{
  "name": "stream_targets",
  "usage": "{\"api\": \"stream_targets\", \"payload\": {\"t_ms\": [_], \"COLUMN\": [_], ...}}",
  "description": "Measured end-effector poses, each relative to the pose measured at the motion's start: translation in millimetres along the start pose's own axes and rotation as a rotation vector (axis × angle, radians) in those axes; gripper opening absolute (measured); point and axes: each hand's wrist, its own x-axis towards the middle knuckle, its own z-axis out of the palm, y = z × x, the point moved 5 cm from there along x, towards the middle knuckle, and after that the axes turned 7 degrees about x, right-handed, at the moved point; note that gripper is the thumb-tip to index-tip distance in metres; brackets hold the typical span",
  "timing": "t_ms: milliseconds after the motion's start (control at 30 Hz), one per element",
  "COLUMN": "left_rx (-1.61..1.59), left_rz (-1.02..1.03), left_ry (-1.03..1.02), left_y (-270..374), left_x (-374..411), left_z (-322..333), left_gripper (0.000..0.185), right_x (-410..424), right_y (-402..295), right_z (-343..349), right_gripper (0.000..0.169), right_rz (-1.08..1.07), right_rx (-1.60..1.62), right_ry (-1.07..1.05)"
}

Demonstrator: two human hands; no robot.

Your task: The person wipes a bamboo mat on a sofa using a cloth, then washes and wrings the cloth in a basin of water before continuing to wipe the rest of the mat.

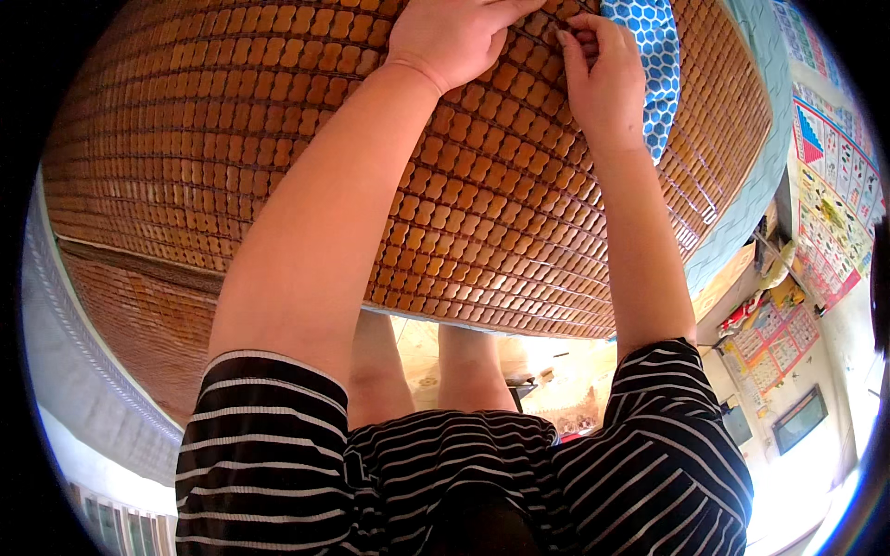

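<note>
A mat of brown tiles, joined by cords, spreads before me. My left hand is over the mat at the top edge, its fingers pointing right and partly cut off by the picture's rim. To its right is my right hand, fingers curled and the thumb near the fingertips; whether something thin is between them cannot be made out. A blue cloth with a white hexagon pattern lies on the mat just beyond my right hand, partly hidden by it.
The mat covers a bed with a pale blue-green sheet at its right edge. A second woven mat lies at the lower left. Picture charts hang on the right wall. My legs stand against the bed's near edge, above a tiled floor.
</note>
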Motion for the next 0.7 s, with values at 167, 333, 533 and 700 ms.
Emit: {"api": "stream_targets", "payload": {"t_ms": [167,333,533,700], "left_rx": [0.0,0.005,0.016,-0.001], "left_rz": [-0.001,0.0,0.006,0.005], "left_ry": [0.004,0.012,0.001,0.028], "left_y": [0,2,1,0], "left_x": [1,1,1,1], "left_z": [-1,-1,-1,0], "left_gripper": [0.044,0.045,0.043,0.043], "right_x": [12,12,11,7], "right_y": [-13,-13,-9,-1], "right_z": [-4,-4,10,14], "right_gripper": [0.014,0.012,0.011,0.01], "right_rz": [0.091,-0.051,0.03,0.063], "right_rx": [-0.015,-0.025,-0.248,-0.217], "right_ry": [-0.034,-0.021,-0.056,0.018]}}
